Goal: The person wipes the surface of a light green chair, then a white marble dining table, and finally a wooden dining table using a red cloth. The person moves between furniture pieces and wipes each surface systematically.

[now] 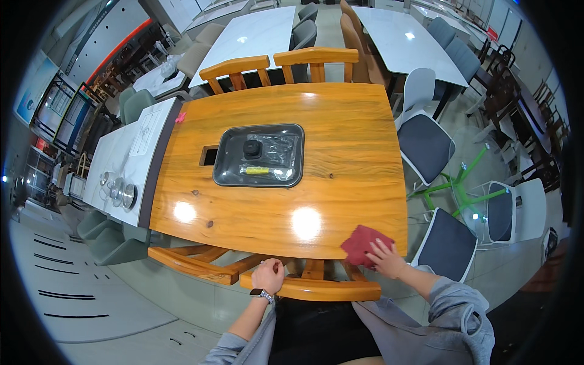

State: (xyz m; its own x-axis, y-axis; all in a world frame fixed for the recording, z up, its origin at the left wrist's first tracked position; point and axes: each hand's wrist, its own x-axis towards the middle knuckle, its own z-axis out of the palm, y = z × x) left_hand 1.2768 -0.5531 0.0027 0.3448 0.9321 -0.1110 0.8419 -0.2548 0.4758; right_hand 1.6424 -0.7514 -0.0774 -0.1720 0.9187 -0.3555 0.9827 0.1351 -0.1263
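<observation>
A red cloth [362,244] lies over the near right corner of a glossy orange-brown wooden table [255,214]. My right hand [385,259] presses on it with fingers spread, and part of the cloth hangs past the edge. My left hand [269,275], with a watch on its wrist, is curled in at the left end of a wooden chair back [315,289]. No object shows in its fingers. On the table's middle sits a dark grey tray [219,175]. It holds a small black object [252,148], clear plastic packaging [279,145] and a packet with a yellow label [257,170].
A rectangular opening [210,156] lies beside the tray. A small pink item [180,117] rests near the far left corner. Glassware [117,191] stands on a white table [137,132] at left. Chairs with dark seats [426,148] and a green-legged glass table [465,191] are at right.
</observation>
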